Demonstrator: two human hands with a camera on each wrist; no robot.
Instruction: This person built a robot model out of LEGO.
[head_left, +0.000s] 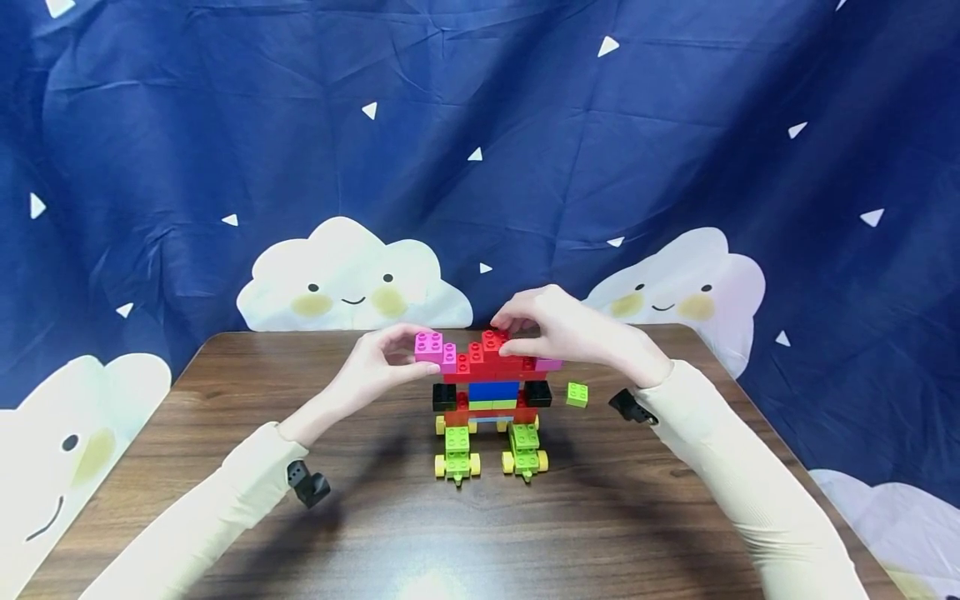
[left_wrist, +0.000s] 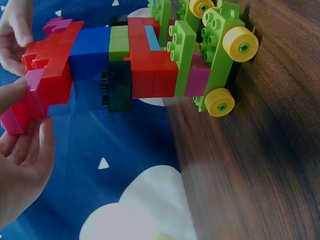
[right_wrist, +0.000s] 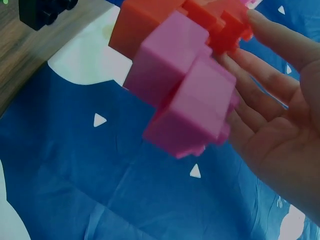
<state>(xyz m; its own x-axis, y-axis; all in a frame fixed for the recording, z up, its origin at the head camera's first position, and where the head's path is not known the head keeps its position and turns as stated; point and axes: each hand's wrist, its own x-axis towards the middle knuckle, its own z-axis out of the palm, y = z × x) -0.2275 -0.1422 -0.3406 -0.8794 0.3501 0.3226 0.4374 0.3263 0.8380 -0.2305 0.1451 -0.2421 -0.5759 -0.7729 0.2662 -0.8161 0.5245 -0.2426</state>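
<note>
A figure of toy building blocks stands upright on the wooden table. Its wide red upper part (head_left: 458, 377) sits over a blue brick (head_left: 493, 391), with a black brick (head_left: 444, 397) sticking out on either side. Lime green wheeled bases (head_left: 457, 442) with yellow wheels carry it. My left hand (head_left: 366, 367) pinches a pink brick (head_left: 428, 347) at the upper left end, thumb in front and fingers behind. On top, my right hand (head_left: 562, 329) grips a red brick (head_left: 492, 340) between thumb and fingers. Two pink bricks (right_wrist: 192, 105) step outward at the opposite end, beside the right palm.
A loose lime green brick (head_left: 577, 394) lies on the table (head_left: 360, 533) just right of the figure. Behind the far table edge hangs a blue cloth (head_left: 525, 192) with smiling clouds and white triangles. Each wrist wears a small black device (head_left: 307, 483).
</note>
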